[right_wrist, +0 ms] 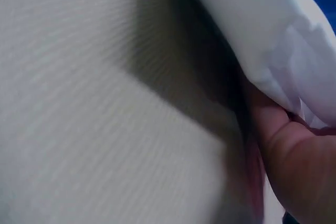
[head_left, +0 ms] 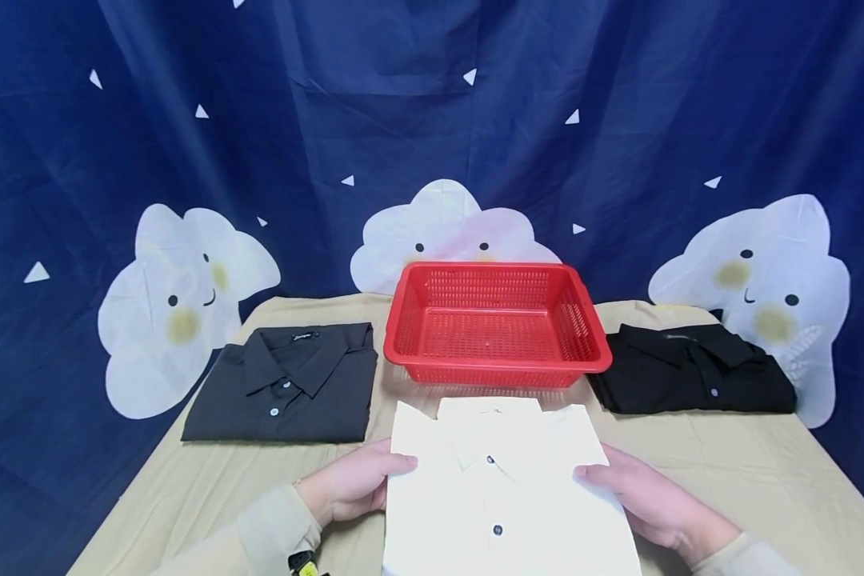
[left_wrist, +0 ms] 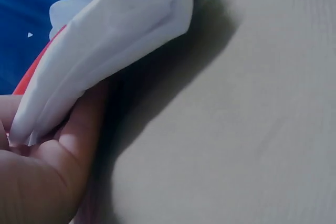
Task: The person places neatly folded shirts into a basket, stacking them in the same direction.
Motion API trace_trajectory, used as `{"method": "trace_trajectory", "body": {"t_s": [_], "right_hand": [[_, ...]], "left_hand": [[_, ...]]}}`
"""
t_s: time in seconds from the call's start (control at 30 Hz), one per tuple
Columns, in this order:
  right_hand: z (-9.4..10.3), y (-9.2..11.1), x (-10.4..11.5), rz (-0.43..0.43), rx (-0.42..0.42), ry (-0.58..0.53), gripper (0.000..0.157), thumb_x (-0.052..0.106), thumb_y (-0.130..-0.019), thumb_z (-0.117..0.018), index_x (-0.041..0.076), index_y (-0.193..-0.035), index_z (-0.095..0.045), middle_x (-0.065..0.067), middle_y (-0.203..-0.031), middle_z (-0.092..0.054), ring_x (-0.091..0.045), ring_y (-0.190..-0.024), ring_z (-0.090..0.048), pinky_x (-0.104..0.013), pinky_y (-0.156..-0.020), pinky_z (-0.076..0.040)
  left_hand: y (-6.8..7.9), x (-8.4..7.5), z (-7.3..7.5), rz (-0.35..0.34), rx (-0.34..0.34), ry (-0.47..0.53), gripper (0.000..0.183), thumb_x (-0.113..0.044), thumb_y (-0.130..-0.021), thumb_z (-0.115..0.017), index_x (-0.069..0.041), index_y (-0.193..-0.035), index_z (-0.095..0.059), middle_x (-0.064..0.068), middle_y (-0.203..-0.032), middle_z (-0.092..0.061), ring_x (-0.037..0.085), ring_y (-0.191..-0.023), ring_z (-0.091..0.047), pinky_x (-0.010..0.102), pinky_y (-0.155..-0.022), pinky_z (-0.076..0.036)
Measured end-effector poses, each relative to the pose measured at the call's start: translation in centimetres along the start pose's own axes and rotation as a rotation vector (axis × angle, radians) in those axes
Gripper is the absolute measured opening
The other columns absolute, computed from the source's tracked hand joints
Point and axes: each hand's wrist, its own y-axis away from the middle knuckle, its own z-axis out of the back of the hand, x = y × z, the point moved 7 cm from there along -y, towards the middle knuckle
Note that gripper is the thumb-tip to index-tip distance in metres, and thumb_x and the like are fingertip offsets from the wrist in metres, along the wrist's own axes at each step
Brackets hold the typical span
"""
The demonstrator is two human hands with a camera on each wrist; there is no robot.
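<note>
White folded shirt (head_left: 507,500) is held between the left hand (head_left: 360,480) and right hand (head_left: 644,496), each pinching one side edge, thumb on top. Tan cloth (head_left: 749,472) lies beneath the grip; beyond it sit a red basket (head_left: 497,374), leftward a dark grey shirt (head_left: 284,392), rightward a black shirt (head_left: 691,376).

An off-white left sleeve (head_left: 219,550) ends in a broad cuff (head_left: 279,524) at the wrist of a bare left hand (head_left: 353,480), a black-and-yellow wrist device (head_left: 303,563) partly showing beside it; a pale right sleeve (head_left: 745,558) meets a bare right hand (head_left: 648,496).
</note>
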Motion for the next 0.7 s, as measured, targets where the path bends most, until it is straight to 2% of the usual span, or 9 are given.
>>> {"method": "trace_trajectory", "body": {"t_s": [0.23,0.33,0.57,0.63,0.7], "right_hand": [[0.5,0.0,0.0,0.021,-0.073,-0.011,0.041,0.006,-0.106,-0.041,-0.003,-0.145,-0.033,-0.019,-0.121,-0.065,-0.032,-0.106,-0.067,-0.046,-0.089,-0.056],[0.8,0.2,0.3,0.016,-0.117,0.012,0.042,0.008,-0.106,-0.043,-0.003,-0.145,-0.032,-0.018,-0.12,-0.065,-0.032,-0.105,-0.067,-0.046,-0.088,-0.056],[0.9,0.8,1.5,0.005,-0.151,0.037,0.054,0.013,-0.107,-0.046,-0.004,-0.151,-0.019,-0.019,-0.122,-0.065,-0.035,-0.106,-0.067,-0.046,-0.088,-0.056],[0.8,0.9,2.0,0.019,-0.134,0.031,0.054,0.013,-0.107,-0.046,-0.003,-0.151,-0.018,-0.02,-0.123,-0.065,-0.036,-0.107,-0.067,-0.047,-0.089,-0.056],[0.6,1.0,2.4,0.038,-0.113,0.018,0.049,0.012,-0.108,-0.045,0.001,-0.15,-0.024,-0.019,-0.124,-0.065,-0.036,-0.108,-0.068,-0.046,-0.09,-0.056]], "left_hand": [[0.3,-0.2,0.4,-0.02,-0.082,-0.053,0.039,-0.013,-0.103,-0.051,0.006,-0.137,-0.044,0.012,-0.113,-0.069,0.021,-0.097,-0.07,0.041,-0.081,-0.059],[0.5,-0.8,0.5,-0.026,-0.111,-0.076,0.04,-0.014,-0.103,-0.052,0.005,-0.138,-0.044,0.012,-0.113,-0.069,0.021,-0.097,-0.07,0.041,-0.08,-0.059],[0.9,-2.7,0.1,-0.047,-0.102,-0.13,0.04,-0.016,-0.104,-0.052,0.004,-0.139,-0.046,0.014,-0.113,-0.07,0.022,-0.096,-0.071,0.039,-0.079,-0.059],[1.0,-3.2,-0.1,-0.058,-0.094,-0.14,0.04,-0.016,-0.104,-0.053,0.004,-0.138,-0.047,0.014,-0.113,-0.07,0.022,-0.095,-0.071,0.039,-0.078,-0.059],[1.1,-3.6,-0.2,-0.067,-0.087,-0.145,0.039,-0.015,-0.104,-0.053,0.004,-0.137,-0.047,0.014,-0.112,-0.07,0.021,-0.094,-0.071,0.038,-0.078,-0.059]]}}
